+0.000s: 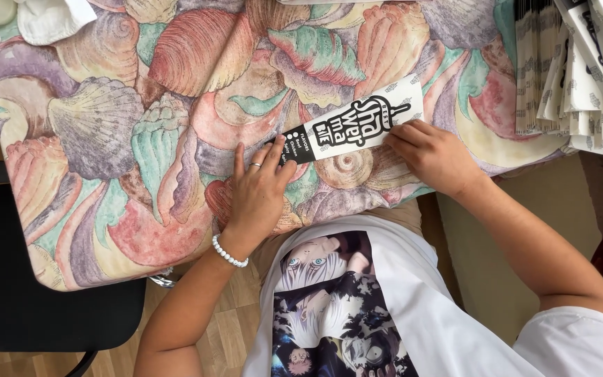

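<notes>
We look down on a surface (106, 139) draped in a cloth printed with large seashells in coral, teal, mauve and cream; the cloth hangs over the near edge and wrinkles a little around the middle. On it lies a long, narrow paper sleeve (350, 129), white with a black end and bold black lettering, set at a slant so that its black end points near-left and its white end far-right. Our left hand (259, 188) lies flat and open on the cloth, its fingertips pressing the black end; it wears a ring, and a white bead bracelet (229, 253) circles the wrist. Our right hand (434, 155) is loosely curled, its fingertips on the sleeve's near edge towards the white end, gripping nothing. At the far right a stack of like printed sleeves (574, 70) is fanned out on the surface. A white cloth (50, 17) sits at the far left corner. Below the surface's left side stands a black chair (43, 307) on a light wooden floor (225, 335).
</notes>
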